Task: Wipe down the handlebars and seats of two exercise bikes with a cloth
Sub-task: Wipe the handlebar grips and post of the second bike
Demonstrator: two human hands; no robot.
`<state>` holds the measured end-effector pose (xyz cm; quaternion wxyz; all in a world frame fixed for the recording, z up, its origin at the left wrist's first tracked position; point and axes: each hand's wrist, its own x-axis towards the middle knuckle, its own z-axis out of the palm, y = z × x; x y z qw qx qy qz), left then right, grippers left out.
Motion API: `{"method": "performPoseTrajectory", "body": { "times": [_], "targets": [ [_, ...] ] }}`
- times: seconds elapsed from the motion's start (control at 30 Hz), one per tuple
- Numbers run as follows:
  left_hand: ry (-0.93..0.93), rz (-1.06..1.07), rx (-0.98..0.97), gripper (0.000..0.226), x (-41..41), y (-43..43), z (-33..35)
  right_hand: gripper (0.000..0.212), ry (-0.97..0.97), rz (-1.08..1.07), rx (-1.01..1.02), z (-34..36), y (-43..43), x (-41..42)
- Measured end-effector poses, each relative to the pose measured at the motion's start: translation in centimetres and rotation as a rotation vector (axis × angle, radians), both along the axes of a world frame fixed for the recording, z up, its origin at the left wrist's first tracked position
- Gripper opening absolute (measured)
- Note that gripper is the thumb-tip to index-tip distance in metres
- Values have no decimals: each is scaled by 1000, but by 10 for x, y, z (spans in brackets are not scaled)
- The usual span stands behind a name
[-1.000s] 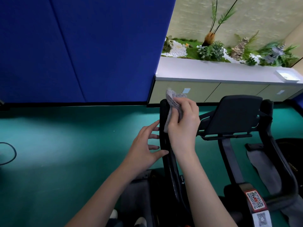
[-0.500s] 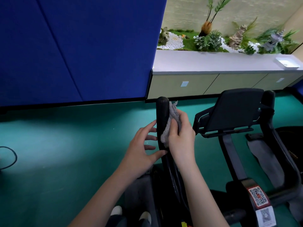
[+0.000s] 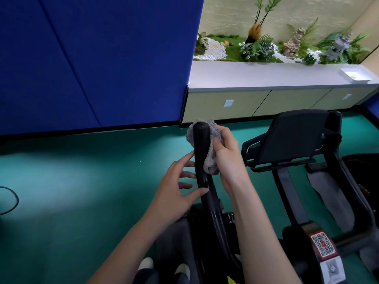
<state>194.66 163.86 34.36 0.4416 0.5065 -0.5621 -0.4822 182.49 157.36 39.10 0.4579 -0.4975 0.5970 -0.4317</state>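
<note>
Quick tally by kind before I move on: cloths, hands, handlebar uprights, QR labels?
Cloth: 1
Hands: 2, left hand, right hand
Handlebar uprights: 2, near handlebar, far handlebar
QR labels: 2, red label, white label
Total: 7

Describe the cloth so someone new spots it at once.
Start at the big blue wall panel; below its right edge a black upright handlebar rises. The cloth is the fuzzy grey wad wrapped round its tip, gripped by the right hand, the only crumpled thing among smooth black bike parts.
</note>
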Motion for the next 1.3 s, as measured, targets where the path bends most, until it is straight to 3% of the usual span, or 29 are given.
{"method": "performPoseTrajectory", "body": {
  "times": [0.37,0.53,0.9,1.1,1.3],
  "targets": [
    [6,6,12,74,2,3,-3,31,81,81,67,-13,28,-9],
    [38,2,24,75,0,3,-2,29,321,-128,-183,-16,56,-8],
    [27,-40,7,85,4,8,-10,18,316,-271,-309,-10,77,-2],
    [121,34,20,80,-6,12,-10,17,460,-56,-517,32,47,-2],
    [144,87,44,74,-8,14,-9,16,664,248,-518,56,4,8]
  ]
}}
